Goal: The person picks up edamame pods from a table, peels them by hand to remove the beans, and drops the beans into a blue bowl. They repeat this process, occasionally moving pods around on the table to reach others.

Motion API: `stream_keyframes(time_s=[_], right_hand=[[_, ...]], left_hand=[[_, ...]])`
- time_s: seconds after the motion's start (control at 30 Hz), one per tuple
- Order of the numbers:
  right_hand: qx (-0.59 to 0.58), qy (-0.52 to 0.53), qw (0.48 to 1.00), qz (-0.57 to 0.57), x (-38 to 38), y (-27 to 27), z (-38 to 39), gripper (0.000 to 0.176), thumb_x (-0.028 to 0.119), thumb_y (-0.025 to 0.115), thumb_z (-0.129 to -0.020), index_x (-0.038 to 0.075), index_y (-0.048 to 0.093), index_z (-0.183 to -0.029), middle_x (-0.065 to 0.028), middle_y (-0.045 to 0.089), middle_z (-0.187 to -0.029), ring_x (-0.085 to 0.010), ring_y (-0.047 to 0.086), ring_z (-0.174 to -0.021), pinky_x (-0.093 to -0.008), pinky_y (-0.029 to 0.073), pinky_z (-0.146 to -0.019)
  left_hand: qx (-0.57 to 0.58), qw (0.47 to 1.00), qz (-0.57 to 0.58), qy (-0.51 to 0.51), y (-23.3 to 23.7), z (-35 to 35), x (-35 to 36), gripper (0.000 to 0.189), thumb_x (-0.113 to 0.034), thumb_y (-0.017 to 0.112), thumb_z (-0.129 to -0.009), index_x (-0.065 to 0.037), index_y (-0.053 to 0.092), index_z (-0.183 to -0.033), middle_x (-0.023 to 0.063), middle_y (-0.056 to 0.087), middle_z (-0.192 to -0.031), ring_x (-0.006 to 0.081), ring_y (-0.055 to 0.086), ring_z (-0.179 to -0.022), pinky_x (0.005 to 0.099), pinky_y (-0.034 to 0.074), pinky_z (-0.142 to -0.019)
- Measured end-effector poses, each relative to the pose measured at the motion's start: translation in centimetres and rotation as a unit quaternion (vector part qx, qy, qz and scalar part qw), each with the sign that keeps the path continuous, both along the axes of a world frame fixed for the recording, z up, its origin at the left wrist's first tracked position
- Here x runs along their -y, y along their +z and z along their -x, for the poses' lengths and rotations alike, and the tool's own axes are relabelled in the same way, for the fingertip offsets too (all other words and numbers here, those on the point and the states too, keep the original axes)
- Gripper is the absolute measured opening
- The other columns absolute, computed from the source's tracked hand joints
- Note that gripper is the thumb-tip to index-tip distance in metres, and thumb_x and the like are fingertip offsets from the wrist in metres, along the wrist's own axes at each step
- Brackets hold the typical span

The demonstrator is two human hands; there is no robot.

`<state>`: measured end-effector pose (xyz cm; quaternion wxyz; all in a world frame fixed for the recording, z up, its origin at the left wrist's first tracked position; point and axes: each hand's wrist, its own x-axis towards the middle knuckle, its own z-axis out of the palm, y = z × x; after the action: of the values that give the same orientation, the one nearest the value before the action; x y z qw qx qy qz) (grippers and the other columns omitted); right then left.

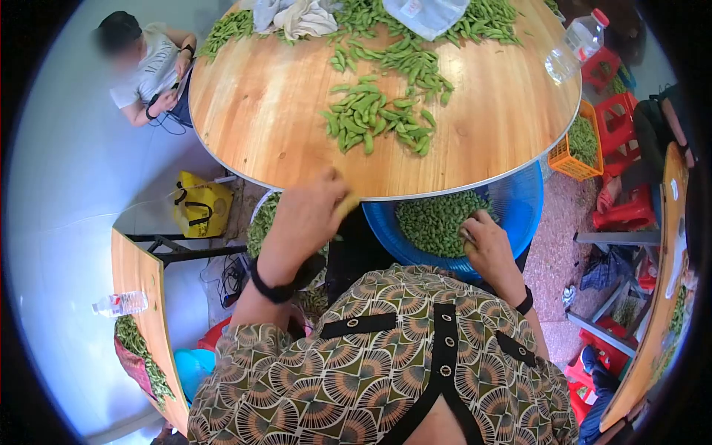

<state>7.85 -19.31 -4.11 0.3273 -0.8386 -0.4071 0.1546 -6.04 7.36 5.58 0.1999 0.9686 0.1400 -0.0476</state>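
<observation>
My left hand (315,211) is at the near edge of the round wooden table (259,126), its fingers curled in and slightly blurred; what they may hold is hidden. Close beyond it on the tabletop lies a small pile of green soybean pods (363,115). My right hand (489,248) is over the right side of a blue plastic basket (525,211), thumb and fingers pinched together, with something small and dark at the fingertips. Shelled green beans (441,222) fill the basket's middle. The basket sits partly under the table edge.
More pods (482,22) and a plastic bag (426,15) lie at the table's far side, with a water bottle (575,44) at right. Pods fill a container (259,226) below my left arm. An orange crate (578,148), red stools (619,119) and a seated person (152,70) surround the table.
</observation>
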Motion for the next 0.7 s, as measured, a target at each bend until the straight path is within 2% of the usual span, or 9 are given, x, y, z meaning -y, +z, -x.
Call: stream_keyframes(time_s=[0.07, 0.17, 0.27, 0.37, 0.5, 0.57, 0.6, 0.67, 0.7], right_hand=[[-0.009, 0.028, 1.000, 0.003, -0.2, -0.2, 0.1, 0.017, 0.000, 0.059, -0.078, 0.001, 0.053, -0.094, -0.0199, 0.052, -0.086, -0.0427, 0.056, -0.086, -0.0490, 0.043, -0.072], [-0.049, 0.026, 0.997, -0.055, -1.0, 0.6, 0.6, 0.017, 0.004, 0.059, -0.081, 0.000, 0.054, -0.098, -0.0212, 0.056, -0.089, -0.0423, 0.057, -0.087, -0.0461, 0.045, -0.074], [-0.146, -0.008, 0.985, -0.086, -1.1, 2.0, 1.1, 0.020, 0.008, 0.058, -0.086, -0.002, 0.055, -0.104, -0.0214, 0.059, -0.092, -0.0385, 0.058, -0.086, -0.0412, 0.047, -0.077], [-0.210, -0.005, 0.974, -0.082, -1.2, 2.8, 1.1, 0.025, 0.009, 0.055, -0.089, -0.003, 0.054, -0.111, -0.0207, 0.059, -0.093, -0.0347, 0.058, -0.086, -0.0380, 0.046, -0.079], [-0.184, 0.016, 0.970, -0.159, -2.5, 4.9, 0.7, 0.025, 0.010, 0.053, -0.091, -0.002, 0.055, -0.114, -0.0144, 0.060, -0.087, -0.0243, 0.059, -0.074, -0.0335, 0.047, -0.069], [-0.333, -0.012, 0.924, -0.190, -3.3, 5.8, 0.5, 0.025, 0.013, 0.050, -0.096, 0.001, 0.054, -0.118, -0.0069, 0.060, -0.082, -0.0129, 0.054, -0.060, -0.0262, 0.043, -0.055], [-0.332, -0.018, 0.924, -0.188, -3.7, 6.1, 0.4, 0.025, 0.013, 0.050, -0.096, 0.001, 0.054, -0.118, -0.0069, 0.060, -0.082, -0.0129, 0.054, -0.060, -0.0262, 0.043, -0.055], [-0.439, -0.034, 0.849, -0.293, -4.5, 6.4, 0.5, 0.026, 0.015, 0.046, -0.100, 0.003, 0.053, -0.121, -0.0010, 0.058, -0.080, -0.0051, 0.047, -0.053, -0.0202, 0.035, -0.046], [-0.445, -0.036, 0.846, -0.293, -4.6, 6.5, 0.4, 0.027, 0.016, 0.044, -0.102, 0.002, 0.050, -0.124, -0.0014, 0.058, -0.080, -0.0059, 0.047, -0.054, -0.0192, 0.034, -0.045]], left_hand=[[0.158, 0.985, -0.056, 0.036, -1.4, -2.5, -0.7, 0.016, -0.019, 0.063, -0.085, -0.006, 0.065, -0.096, 0.0125, 0.062, -0.100, 0.0339, 0.061, -0.090, 0.0418, 0.049, -0.073], [0.219, 0.973, -0.068, -0.023, -3.6, -5.9, -2.3, 0.015, -0.017, 0.063, -0.085, -0.006, 0.063, -0.096, 0.0127, 0.061, -0.098, 0.0351, 0.059, -0.091, 0.0428, 0.048, -0.076], [0.191, 0.975, -0.068, -0.095, -4.5, -7.5, -4.6, 0.015, -0.011, 0.061, -0.083, -0.006, 0.062, -0.097, 0.0129, 0.061, -0.099, 0.0361, 0.058, -0.092, 0.0428, 0.047, -0.078], [0.198, 0.972, -0.081, -0.096, -4.1, -7.8, -3.9, 0.016, -0.006, 0.060, -0.082, -0.005, 0.061, -0.098, 0.0134, 0.061, -0.100, 0.0353, 0.057, -0.096, 0.0421, 0.047, -0.081], [0.296, 0.952, -0.065, -0.044, -2.5, -7.5, -1.5, 0.015, -0.005, 0.057, -0.085, -0.004, 0.062, -0.099, 0.0151, 0.063, -0.098, 0.0365, 0.059, -0.092, 0.0397, 0.048, -0.078], [0.303, 0.947, 0.106, -0.017, -1.8, -7.0, 0.4, 0.018, -0.007, 0.055, -0.091, -0.003, 0.063, -0.106, 0.0121, 0.065, -0.088, 0.0286, 0.062, -0.080, 0.0338, 0.048, -0.071], [0.302, 0.947, 0.111, -0.020, -2.0, -6.8, 1.3, 0.018, -0.007, 0.055, -0.091, -0.003, 0.063, -0.106, 0.0121, 0.065, -0.088, 0.0286, 0.062, -0.080, 0.0338, 0.048, -0.071], [0.263, 0.911, 0.314, -0.052, -2.5, -6.2, 3.1, 0.026, -0.010, 0.052, -0.095, -0.003, 0.062, -0.118, 0.0064, 0.063, -0.080, 0.0166, 0.060, -0.072, 0.0279, 0.047, -0.067], [0.243, 0.907, 0.341, -0.055, -3.1, -5.9, 3.6, 0.032, -0.011, 0.053, -0.096, -0.001, 0.059, -0.126, 0.0024, 0.059, -0.078, 0.0092, 0.055, -0.073, 0.0249, 0.046, -0.067]])
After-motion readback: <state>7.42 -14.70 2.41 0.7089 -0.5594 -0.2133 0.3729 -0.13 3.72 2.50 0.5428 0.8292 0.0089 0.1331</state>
